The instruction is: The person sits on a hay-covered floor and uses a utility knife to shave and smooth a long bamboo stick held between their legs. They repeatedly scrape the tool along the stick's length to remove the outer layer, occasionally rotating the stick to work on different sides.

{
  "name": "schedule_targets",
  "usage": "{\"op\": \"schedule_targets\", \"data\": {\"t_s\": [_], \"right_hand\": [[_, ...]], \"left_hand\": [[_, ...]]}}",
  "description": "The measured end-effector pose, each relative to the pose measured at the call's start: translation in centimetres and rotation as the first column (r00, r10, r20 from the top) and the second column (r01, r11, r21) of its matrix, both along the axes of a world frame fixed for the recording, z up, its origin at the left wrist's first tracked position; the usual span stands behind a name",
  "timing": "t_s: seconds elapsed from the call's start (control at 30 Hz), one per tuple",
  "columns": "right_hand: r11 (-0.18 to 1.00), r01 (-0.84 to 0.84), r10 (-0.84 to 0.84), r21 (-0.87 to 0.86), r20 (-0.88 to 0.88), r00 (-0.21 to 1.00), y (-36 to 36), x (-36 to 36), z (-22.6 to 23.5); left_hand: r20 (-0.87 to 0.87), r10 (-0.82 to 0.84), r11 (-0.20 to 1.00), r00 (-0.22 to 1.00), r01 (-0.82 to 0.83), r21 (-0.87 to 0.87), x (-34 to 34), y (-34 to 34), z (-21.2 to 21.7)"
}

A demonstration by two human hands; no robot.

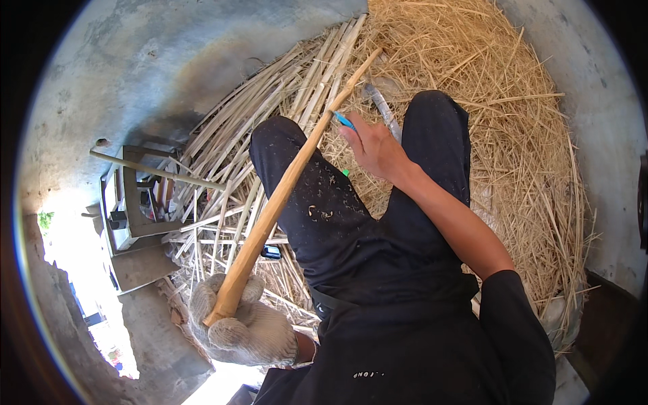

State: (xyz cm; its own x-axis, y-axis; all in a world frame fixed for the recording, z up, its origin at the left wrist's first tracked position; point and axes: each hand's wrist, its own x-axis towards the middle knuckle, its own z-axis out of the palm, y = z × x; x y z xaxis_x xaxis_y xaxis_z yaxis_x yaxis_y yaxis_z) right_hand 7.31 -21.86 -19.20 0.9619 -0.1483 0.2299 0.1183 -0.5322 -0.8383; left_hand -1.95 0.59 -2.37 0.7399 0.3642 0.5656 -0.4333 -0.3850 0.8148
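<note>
A long pale wooden stick (273, 202) slants across my left thigh, its thick end toward me and its thin tip up over the straw. My left hand (233, 320), in a knitted off-white glove, is closed around the thick end. My bare right hand (378, 150) is beside the upper part of the stick, closed on a small blue tool (343, 121) whose end meets the wood. What kind of tool it is, my fingers mostly hide. Light shavings (320, 212) are scattered on my dark trousers. A long, narrow, greyish blade-like piece (383, 111) lies just beyond my right hand.
Loose straw (526, 155) covers the ground ahead and to the right. Split wooden strips (236, 135) are piled at the left. A wooden box-like frame (145, 192) stands by the left wall, with a thin pole (158, 169) across it. Grey walls (135, 74) curve around me.
</note>
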Motion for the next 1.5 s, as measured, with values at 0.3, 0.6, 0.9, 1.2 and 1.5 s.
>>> {"op": "schedule_targets", "data": {"t_s": [0.3, 0.6, 0.9, 1.2, 1.5], "right_hand": [[0.983, 0.156, -0.173, -0.098, -0.190, 0.967, -1.8, 1.7, -1.7], [0.980, 0.065, -0.087, -0.188, -0.110, 0.990, -0.1, 1.6, -0.1], [0.976, 0.106, -0.128, -0.191, -0.109, 0.986, 0.1, 1.1, -1.9], [0.957, 0.136, -0.169, -0.255, -0.112, 0.979, -0.5, 1.6, -2.1], [0.806, 0.321, -0.480, -0.498, -0.231, 0.846, -4.4, 5.2, -6.7]], "left_hand": [[0.026, 0.140, 0.982, 0.990, -0.142, 0.127, -0.2, -0.3, -0.3], [-0.037, 0.112, 0.993, 0.993, -0.112, -0.021, 1.1, -0.3, 0.5], [0.003, 0.138, 0.990, 0.990, -0.138, -0.024, 0.5, -0.8, 0.1], [-0.058, 0.033, 0.997, 0.998, -0.037, -0.069, 0.1, 0.6, 0.0], [-0.116, 0.017, 0.999, 0.993, -0.013, 0.041, -0.5, 0.1, 0.8]]}}
